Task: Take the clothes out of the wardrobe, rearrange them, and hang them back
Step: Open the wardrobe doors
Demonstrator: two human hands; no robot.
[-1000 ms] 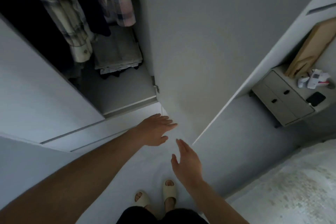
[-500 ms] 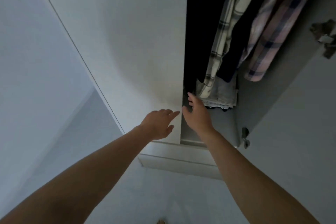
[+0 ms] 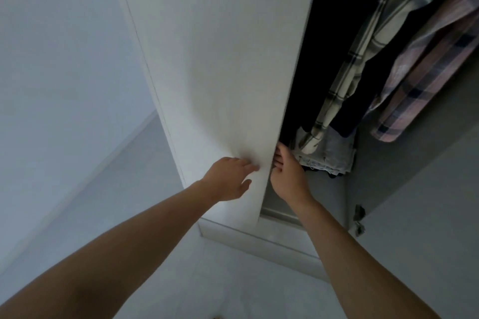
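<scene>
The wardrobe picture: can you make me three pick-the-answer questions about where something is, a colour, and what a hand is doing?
1. Where is the folded grey cloth pile?
A. on the wardrobe floor, under the hanging shirts
B. on a hanger
C. in a hand

2. What colour is the right-most plaid shirt?
A. green
B. pink with dark stripes
C. yellow

3. What is the right hand doing?
A. pulling a shirt
B. hanging loose
C. gripping the white wardrobe door edge

Answers: A, it lies below the shirts; B, pink checks show; C, fingers curl behind the edge.
</scene>
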